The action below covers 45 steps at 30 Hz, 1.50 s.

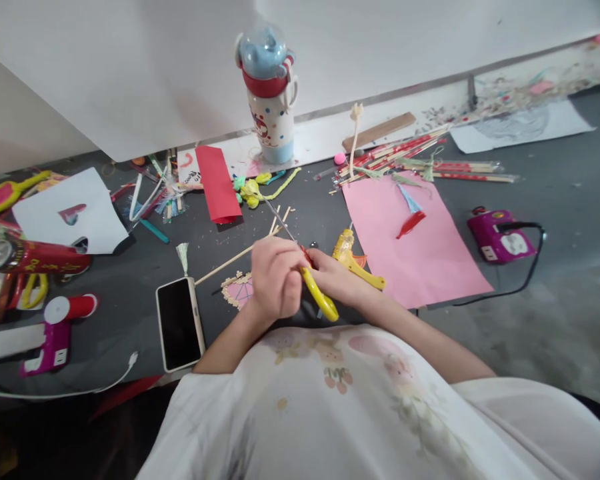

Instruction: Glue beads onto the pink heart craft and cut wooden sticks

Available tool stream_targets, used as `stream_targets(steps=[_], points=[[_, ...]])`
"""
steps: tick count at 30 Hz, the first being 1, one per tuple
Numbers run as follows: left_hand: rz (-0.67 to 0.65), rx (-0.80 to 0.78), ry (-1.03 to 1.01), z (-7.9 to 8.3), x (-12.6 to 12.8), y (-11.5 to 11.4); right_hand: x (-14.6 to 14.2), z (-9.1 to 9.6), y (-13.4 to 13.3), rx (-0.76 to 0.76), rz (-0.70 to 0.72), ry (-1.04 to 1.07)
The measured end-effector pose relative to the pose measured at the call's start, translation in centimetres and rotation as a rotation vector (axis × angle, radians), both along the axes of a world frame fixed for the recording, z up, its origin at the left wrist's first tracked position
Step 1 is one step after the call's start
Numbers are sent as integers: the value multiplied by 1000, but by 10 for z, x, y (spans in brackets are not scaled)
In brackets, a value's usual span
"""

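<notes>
Yellow-handled scissors (321, 298) sit between the two hands, blade pointing away over the table (145, 267). The left hand (279, 277) is curled, seemingly around them; the right hand (336, 277) meets them from the other side, but its fingertips are covered, so I cannot tell its grip. Just beside lie a pink beaded piece (241, 292) and a yellow glue gun (344, 252); farther out, a phone (180, 325), pink paper (420, 260) and a bottle (273, 100).
</notes>
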<state>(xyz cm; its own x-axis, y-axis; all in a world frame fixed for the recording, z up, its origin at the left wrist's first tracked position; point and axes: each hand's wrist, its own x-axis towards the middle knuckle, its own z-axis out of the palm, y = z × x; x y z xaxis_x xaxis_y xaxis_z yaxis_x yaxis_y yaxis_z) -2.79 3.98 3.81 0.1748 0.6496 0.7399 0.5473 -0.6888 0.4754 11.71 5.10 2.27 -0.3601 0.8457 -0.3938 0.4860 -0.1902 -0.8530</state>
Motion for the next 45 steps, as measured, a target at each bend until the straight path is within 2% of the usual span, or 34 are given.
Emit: stream_targets(steps=[2, 4, 6, 11, 17, 28, 32, 38, 42, 45], points=[[143, 4, 5, -2, -9, 6, 2, 12, 0, -116, -3, -22], [294, -18, 55, -6, -18, 13, 5, 19, 0, -88, -22, -51], [350, -47, 127, -11, -24, 19, 8, 20, 1, -6, -36, -38], [264, -109, 258, -20, -30, 23, 15, 20, 6, 154, -10, -18], [234, -45, 304, -19, -33, 19, 17, 33, 8, 279, 51, -102], [192, -72, 176, -14, -37, 17, 21, 37, 9, 407, 125, -178], [189, -91, 133, -9, -34, 17, 23, 37, 9, 434, 165, -192], [173, -264, 62, 0, -32, 16, 25, 37, 10, 474, 172, -185], [148, -325, 41, 2, -33, 16, 27, 37, 10, 447, 172, -191], [123, -314, 66, 0, -33, 17, 27, 36, 10, 415, 167, -221]])
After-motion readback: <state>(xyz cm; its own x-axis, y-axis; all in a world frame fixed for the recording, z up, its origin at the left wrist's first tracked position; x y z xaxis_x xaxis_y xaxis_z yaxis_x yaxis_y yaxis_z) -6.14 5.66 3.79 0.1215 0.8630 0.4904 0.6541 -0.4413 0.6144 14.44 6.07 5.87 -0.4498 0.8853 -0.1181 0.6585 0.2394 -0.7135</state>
